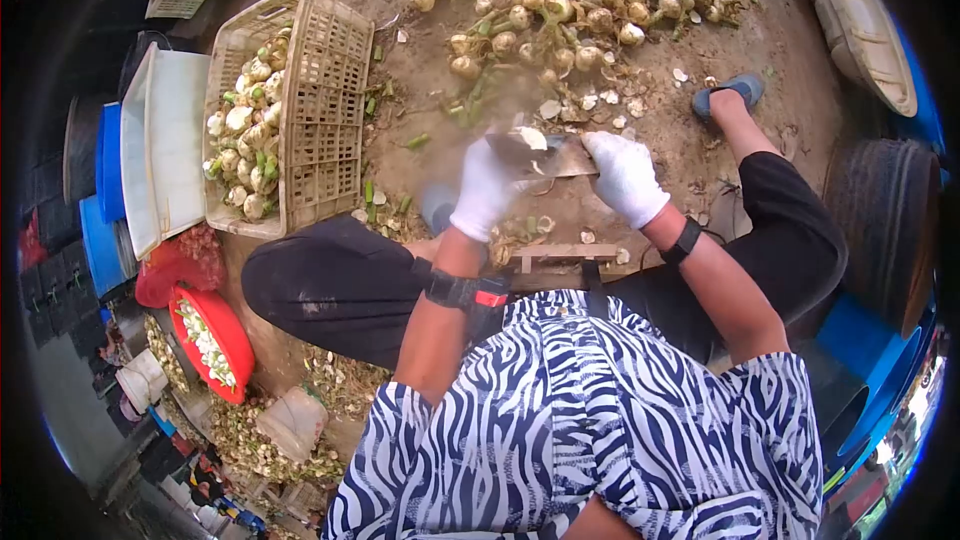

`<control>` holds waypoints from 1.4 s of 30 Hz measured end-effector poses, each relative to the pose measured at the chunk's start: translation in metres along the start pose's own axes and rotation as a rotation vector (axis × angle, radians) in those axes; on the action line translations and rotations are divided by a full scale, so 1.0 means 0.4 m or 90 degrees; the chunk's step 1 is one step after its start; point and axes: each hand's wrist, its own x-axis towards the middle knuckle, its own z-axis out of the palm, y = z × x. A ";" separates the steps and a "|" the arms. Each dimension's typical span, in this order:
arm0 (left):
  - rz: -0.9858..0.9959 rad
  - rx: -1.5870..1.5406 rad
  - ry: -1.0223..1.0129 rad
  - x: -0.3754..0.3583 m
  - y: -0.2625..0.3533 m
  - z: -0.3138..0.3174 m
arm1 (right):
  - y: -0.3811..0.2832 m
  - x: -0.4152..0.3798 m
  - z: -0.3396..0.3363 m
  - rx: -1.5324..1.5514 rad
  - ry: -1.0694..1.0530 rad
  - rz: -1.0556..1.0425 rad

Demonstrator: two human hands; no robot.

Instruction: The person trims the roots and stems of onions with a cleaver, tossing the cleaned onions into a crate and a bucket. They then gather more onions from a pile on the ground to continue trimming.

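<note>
My left hand point(484, 187), in a white glove, is blurred, its fingers closed at a pale piece of bulb point(531, 138); a smeared greenish stalk shows beyond it. In a white glove too, my right hand point(624, 176) grips the end of a flat metal blade point(570, 159). The blade spans the gap between both hands, its left end close to the pale piece. Beyond the hands a large heap of bulbs with roots and stalks point(590, 10) lies on the brown ground.
At the left, a beige plastic crate point(325, 110) holds trimmed bulbs, next to a white bin point(165, 145). A red basin point(236, 335) of white pieces stands lower left. Peel scraps litter the ground point(400, 185). A long pale tray point(862, 20) lies upper right, above a dark round tub point(880, 220).
</note>
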 end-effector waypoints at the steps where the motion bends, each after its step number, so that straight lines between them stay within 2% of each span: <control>1: -0.106 -0.088 -0.002 0.005 0.019 -0.003 | 0.004 0.003 0.008 0.000 0.018 -0.003; 2: -0.213 -0.178 -0.007 0.007 0.039 -0.003 | 0.010 0.000 0.017 0.000 0.034 -0.003; 3: -0.207 -0.090 0.066 0.017 0.090 -0.011 | 0.021 -0.004 0.035 0.028 0.078 0.017; 4: -0.208 -0.085 0.065 0.018 0.129 -0.025 | 0.092 0.011 0.052 -0.068 -0.042 0.166; 6: -0.186 -0.096 0.003 0.004 0.179 -0.053 | 0.194 0.010 0.048 -0.102 -0.067 0.239; 7: -0.196 -0.075 0.034 0.011 0.173 -0.055 | 0.158 0.021 0.020 -0.109 -0.070 0.234; 9: -0.258 -0.081 0.040 0.025 0.141 -0.055 | 0.047 0.033 -0.049 0.017 0.090 0.109; 11: -0.277 -0.052 0.039 0.000 0.071 -0.030 | -0.076 0.028 -0.107 0.090 0.063 -0.002; 12: -0.273 -0.147 0.042 0.000 0.056 -0.020 | -0.091 0.022 -0.110 0.096 0.060 -0.068; 13: -0.263 -0.241 0.043 0.004 0.039 -0.013 | -0.076 0.020 -0.084 0.040 0.035 -0.052; 14: -0.262 -0.241 0.037 -0.007 0.029 -0.009 | -0.039 0.025 -0.058 0.040 0.037 -0.047; 16: -0.043 0.014 0.086 0.029 0.112 -0.044 | 0.072 0.054 -0.028 -0.094 -0.088 0.207; 17: -0.097 0.025 0.120 0.035 0.116 -0.047 | 0.099 0.041 -0.025 -0.029 -0.019 0.233; 18: -0.102 0.023 0.131 0.030 0.102 -0.046 | 0.088 0.038 -0.025 -0.034 -0.025 0.224; 20: -0.305 -0.416 0.172 0.023 0.030 -0.052 | 0.054 0.042 -0.031 0.201 0.167 0.086; 21: -0.379 -0.825 0.126 0.008 -0.042 -0.043 | 0.049 0.042 -0.028 0.360 0.050 0.189; 22: -0.377 -0.823 0.128 -0.004 -0.056 -0.036 | 0.021 0.043 -0.045 0.361 0.051 0.185; 24: -0.288 -0.906 0.169 -0.027 -0.063 -0.020 | -0.026 0.050 -0.073 0.433 -0.055 0.254; 25: -0.320 -0.859 0.170 -0.022 -0.053 -0.019 | -0.015 0.051 -0.040 0.420 -0.010 0.194; 26: -0.318 -0.862 0.172 -0.022 -0.061 -0.012 | -0.014 0.058 -0.034 0.416 -0.011 0.193; 28: -0.288 -0.864 0.164 -0.026 -0.090 0.004 | -0.039 0.083 -0.032 0.330 0.080 0.067; 30: -0.245 -0.936 0.213 -0.021 -0.117 -0.043 | -0.016 0.094 0.025 0.297 0.098 0.061; 32: -0.140 -1.073 0.303 0.018 -0.129 -0.154 | 0.040 0.099 0.065 0.192 -0.348 0.249; 33: -0.091 -1.139 0.350 0.039 -0.115 -0.213 | 0.065 0.075 0.086 0.191 -0.353 0.251; 34: -0.022 -1.010 0.454 0.091 -0.048 -0.298 | 0.090 0.041 0.102 0.280 -0.320 0.361; 35: -0.010 -1.022 0.508 0.116 0.030 -0.353 | 0.107 0.025 0.113 0.368 -0.285 0.471; 36: -0.024 -1.022 0.514 0.112 -0.021 -0.368 | 0.110 0.024 0.101 0.466 -0.203 0.504; 38: -0.183 -0.830 0.546 0.160 -0.190 -0.381 | 0.085 0.056 0.029 0.595 -0.073 0.512; 40: -0.407 -0.447 0.315 0.192 -0.285 -0.220 | 0.054 0.074 -0.049 0.574 -0.051 0.507; 41: -0.381 -0.131 0.201 0.211 -0.255 -0.124 | 0.048 0.076 -0.074 0.550 -0.035 0.498; 42: -0.385 0.020 0.109 0.226 -0.298 -0.044 | 0.046 0.064 -0.086 0.564 -0.017 0.503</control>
